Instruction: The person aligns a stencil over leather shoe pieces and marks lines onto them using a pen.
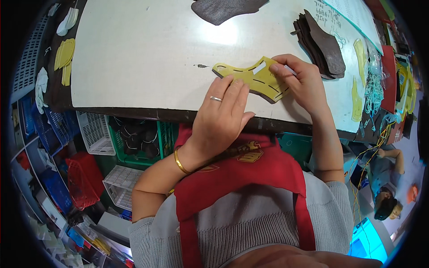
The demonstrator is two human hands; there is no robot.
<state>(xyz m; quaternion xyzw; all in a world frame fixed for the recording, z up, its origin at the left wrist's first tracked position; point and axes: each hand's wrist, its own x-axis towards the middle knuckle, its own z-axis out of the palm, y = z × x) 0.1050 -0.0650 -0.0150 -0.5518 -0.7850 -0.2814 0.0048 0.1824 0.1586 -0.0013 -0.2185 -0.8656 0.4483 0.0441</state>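
Note:
A yellow-green curved template (252,77) with slots lies on a dark leather piece near the front edge of the white table (143,53). My left hand (223,111), with a ring and a gold bangle, lies flat with its fingertips pressing the template's near side. My right hand (300,78) pinches a thin silver pen against the template's right end. Just right of that hand sits a stack of dark brown leather cut pieces (322,42).
A large dark leather scrap (223,9) lies at the table's far edge. Yellow templates (65,56) hang at the left, more at the right (357,89) with cords. Plastic baskets (134,138) and crates (82,178) stand under the table. Another person (386,187) is at lower right.

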